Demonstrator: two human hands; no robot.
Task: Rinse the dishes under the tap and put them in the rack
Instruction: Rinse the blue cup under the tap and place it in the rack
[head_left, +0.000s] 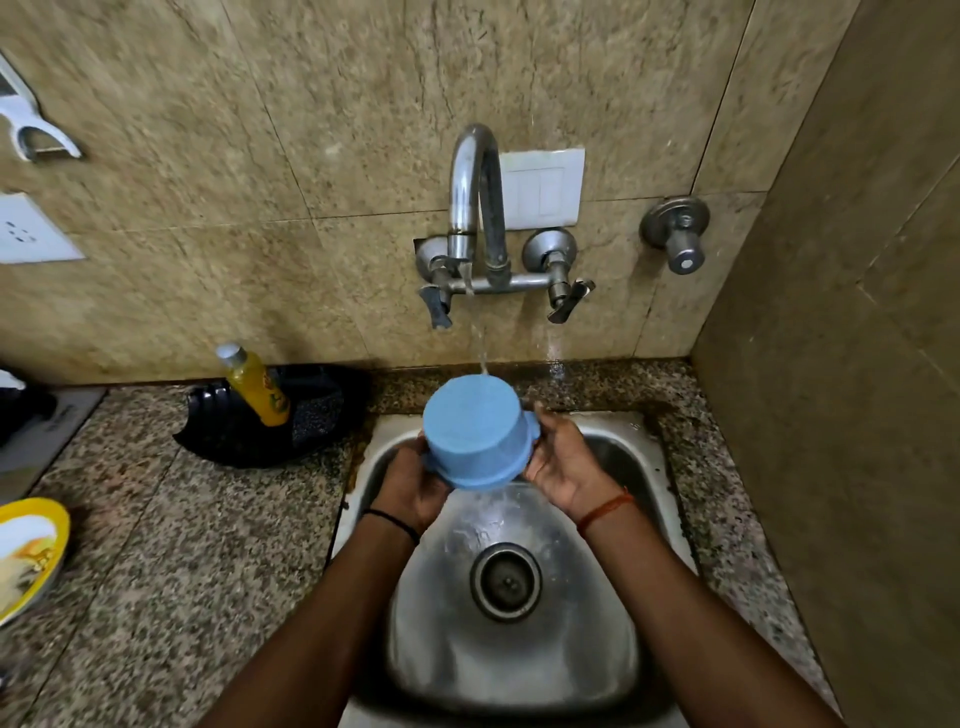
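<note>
Over the steel sink (644, 457), the left hand (413, 486) and right hand (563, 467) grip an upturned blue bowl (475, 436) under the running tap (475, 208); rinsing seems underway; next, probably, carry it to the rack, unseen here.

The bowl (475, 434) is held bottom-up, so its inside is hidden, and it hides the left hand's (413, 480) fingers. The yellow plate (28, 545) is cut off by the left edge, as are the socket (31, 231) and the white holder (31, 130) above it. The bottle's (257, 387) label is too blurred to read
</note>
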